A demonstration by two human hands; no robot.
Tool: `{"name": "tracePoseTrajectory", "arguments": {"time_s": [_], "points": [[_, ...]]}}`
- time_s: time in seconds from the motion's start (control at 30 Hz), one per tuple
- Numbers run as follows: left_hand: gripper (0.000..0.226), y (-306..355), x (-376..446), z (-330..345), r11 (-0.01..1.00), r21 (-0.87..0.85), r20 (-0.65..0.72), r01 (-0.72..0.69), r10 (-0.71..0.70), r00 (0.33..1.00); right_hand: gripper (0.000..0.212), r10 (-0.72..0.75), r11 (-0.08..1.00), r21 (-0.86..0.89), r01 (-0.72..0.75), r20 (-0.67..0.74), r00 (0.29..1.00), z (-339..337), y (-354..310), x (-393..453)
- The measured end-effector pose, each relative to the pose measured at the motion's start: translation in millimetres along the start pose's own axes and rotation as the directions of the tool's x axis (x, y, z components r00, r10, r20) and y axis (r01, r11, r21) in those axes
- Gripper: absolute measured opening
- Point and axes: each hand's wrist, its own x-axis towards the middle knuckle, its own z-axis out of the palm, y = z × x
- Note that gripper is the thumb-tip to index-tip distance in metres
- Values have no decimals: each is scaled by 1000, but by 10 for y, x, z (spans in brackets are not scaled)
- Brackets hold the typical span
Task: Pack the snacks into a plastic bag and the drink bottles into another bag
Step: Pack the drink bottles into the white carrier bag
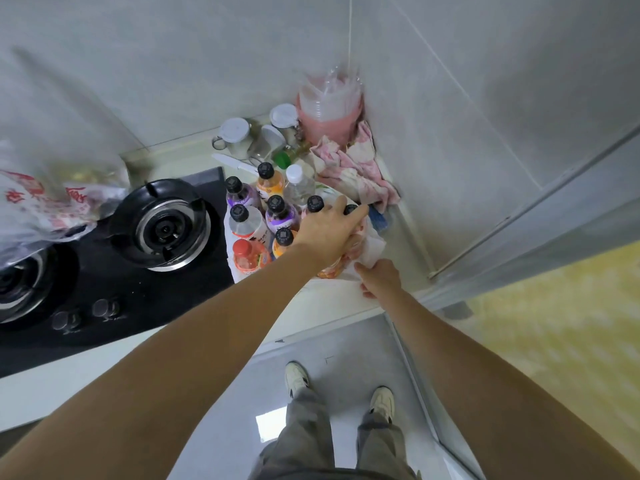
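Several drink bottles stand packed together on the counter inside a white plastic bag: purple-labelled ones, orange ones, a red-capped one and a clear white-capped one. My left hand reaches over them and grips a peach-labelled, black-capped bottle at the bag's right side; the palm hides most of that bottle. My right hand pinches the bag's near right edge. A second plastic bag with red print lies at the far left on the stove.
A black gas stove with two burners sits left of the bottles. Jars, a white knife, a stack of plastic cups and a pink cloth fill the wall corner behind. A metal rail runs along the right.
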Motion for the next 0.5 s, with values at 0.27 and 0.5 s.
{"name": "tracePoseTrajectory", "arguments": {"time_s": [0.27,0.5], "points": [[56,-24,-33,-43,1000,-17,11,-15,16,1000,32,-96,995,-12,95,-46,994,-44,42,-81],[45,-15,-123,-113,998,-45,8,-42,42,999,23,-203,955,200,221,-104,974,-375,-72,-543]]}}
